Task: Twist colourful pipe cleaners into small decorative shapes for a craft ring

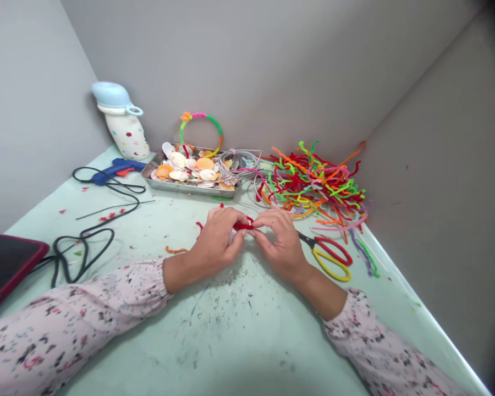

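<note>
A red fuzzy stem is held over the middle of the desk, between the left hand and the right hand. It is pinched between thumb and fingers in the left grip; by the right grip, thumb and fingertips are brought together on its other end. The 2 grips are set just beside each other. How the stem is bent cannot be told, since much of it is covered.

For such fine handling, the piece is best pinned firmly on 1 side while small, even turns are given on the other, so that the fuzz is not crushed. Bare ends, if any, should be tucked inward, as fingertips could be pricked.

The scissors, partly hidden by the right hand, are best given room. Behind, a pile of coloured stems and a tray of shells are seen.
</note>
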The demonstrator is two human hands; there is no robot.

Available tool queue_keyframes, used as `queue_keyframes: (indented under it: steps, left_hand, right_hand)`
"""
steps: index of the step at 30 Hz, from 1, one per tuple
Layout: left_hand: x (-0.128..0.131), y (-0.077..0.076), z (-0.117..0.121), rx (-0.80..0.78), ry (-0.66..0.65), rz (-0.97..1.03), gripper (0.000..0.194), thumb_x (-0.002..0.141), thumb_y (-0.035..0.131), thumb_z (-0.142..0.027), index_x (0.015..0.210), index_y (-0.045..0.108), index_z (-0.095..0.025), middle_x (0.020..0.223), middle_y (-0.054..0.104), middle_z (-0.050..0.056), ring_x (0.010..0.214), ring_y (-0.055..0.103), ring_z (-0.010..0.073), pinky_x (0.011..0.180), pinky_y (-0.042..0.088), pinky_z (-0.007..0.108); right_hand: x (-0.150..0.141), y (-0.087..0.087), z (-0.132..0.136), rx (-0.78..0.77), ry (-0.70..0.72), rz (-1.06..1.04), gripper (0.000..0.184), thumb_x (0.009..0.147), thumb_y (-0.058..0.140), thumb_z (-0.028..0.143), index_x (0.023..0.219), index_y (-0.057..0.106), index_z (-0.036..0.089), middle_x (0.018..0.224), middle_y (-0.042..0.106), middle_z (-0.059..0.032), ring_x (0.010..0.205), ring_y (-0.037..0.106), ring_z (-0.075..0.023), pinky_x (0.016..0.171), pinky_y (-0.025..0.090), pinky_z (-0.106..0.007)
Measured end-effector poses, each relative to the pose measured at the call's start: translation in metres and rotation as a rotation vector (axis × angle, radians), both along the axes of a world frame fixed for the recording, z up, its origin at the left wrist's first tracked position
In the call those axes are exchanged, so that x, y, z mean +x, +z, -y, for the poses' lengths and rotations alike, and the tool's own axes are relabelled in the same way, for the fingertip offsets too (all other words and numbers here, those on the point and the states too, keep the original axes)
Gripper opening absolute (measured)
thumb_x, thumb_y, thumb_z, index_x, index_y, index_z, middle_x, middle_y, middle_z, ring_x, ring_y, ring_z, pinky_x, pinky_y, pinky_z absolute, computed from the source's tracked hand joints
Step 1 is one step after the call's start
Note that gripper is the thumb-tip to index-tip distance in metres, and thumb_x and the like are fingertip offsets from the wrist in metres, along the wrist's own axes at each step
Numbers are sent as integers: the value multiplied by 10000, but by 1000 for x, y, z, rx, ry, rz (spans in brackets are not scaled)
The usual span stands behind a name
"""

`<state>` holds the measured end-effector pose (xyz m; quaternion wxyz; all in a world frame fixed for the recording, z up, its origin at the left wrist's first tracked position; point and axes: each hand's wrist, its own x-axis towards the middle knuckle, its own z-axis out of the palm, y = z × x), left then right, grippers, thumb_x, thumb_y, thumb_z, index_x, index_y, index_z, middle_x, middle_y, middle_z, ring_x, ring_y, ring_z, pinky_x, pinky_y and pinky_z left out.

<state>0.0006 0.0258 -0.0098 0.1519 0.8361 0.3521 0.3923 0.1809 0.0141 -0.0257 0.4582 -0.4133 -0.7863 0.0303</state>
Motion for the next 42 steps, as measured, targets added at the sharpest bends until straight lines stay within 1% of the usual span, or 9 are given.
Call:
queue_keyframes:
  steps: [6, 14, 18, 22, 27, 31, 35, 42]
  left_hand:
    - [0, 2, 1, -33, -8, 35, 119, 857, 458, -151, 950, 531, -168, 911, 619, 52, 875, 553, 191, 841, 400, 371]
    - [0, 1, 0, -19, -7, 13, 80, 877, 447, -163, 919, 514, -176, 880, 602, 46, 848, 534, 190, 838, 403, 366]
    - [0, 0, 0, -11, -3, -7, 77, 890, 429, -173, 900, 505, -180, 856, 580, 42, 842, 511, 191, 829, 400, 363]
    - [0, -2, -1, 8, -19, -25, 81, 892, 420, -170, 888, 500, -177, 835, 571, 36, 826, 499, 186, 865, 382, 383]
    - [0, -4, -2, 10, -27, -42, 77, 891, 422, -175, 881, 498, -180, 826, 564, 34, 811, 491, 185, 862, 380, 390]
    - [-1, -4, -3, 5, -24, -37, 78, 901, 419, -185, 897, 498, -183, 840, 570, 35, 832, 495, 188, 884, 376, 396]
    - [-1, -5, -3, 6, -20, -32, 74, 904, 425, -193, 905, 498, -182, 848, 573, 32, 837, 499, 187, 894, 369, 399]
    - [1, -3, -3, 22, -26, -37, 79, 896, 418, -171, 876, 494, -178, 816, 559, 31, 801, 482, 184, 810, 373, 373]
  right_hand:
    - [0, 0, 0, 12, -25, 2, 101, 851, 619, 252, 948, 596, 266, 932, 646, -26, 949, 572, -225, 934, 406, -453]
    - [1, 0, 0, 11, -33, 15, 96, 848, 630, 243, 938, 598, 255, 912, 649, -22, 933, 568, -218, 936, 401, -436]
    - [0, 1, 0, -25, -31, 22, 63, 862, 612, 257, 923, 604, 246, 898, 646, -25, 923, 565, -217, 916, 402, -418]
    - [-1, 3, 0, -70, -23, 41, 49, 876, 591, 281, 898, 582, 238, 892, 627, -32, 921, 549, -220, 909, 399, -422]
    - [0, 6, 1, -127, 23, 31, 49, 877, 587, 272, 882, 564, 229, 881, 610, -31, 917, 545, -216, 898, 403, -413]
    - [1, 6, 1, -130, 33, -15, 50, 875, 595, 264, 905, 571, 233, 908, 616, -28, 926, 549, -208, 911, 396, -406]
    - [1, 6, 1, -137, 20, 1, 45, 892, 567, 258, 927, 580, 233, 920, 618, -31, 943, 542, -209, 923, 385, -406]
    - [0, 7, 1, -204, 37, 18, 76, 911, 529, 279, 893, 580, 225, 898, 604, -35, 927, 530, -211, 892, 393, -394]
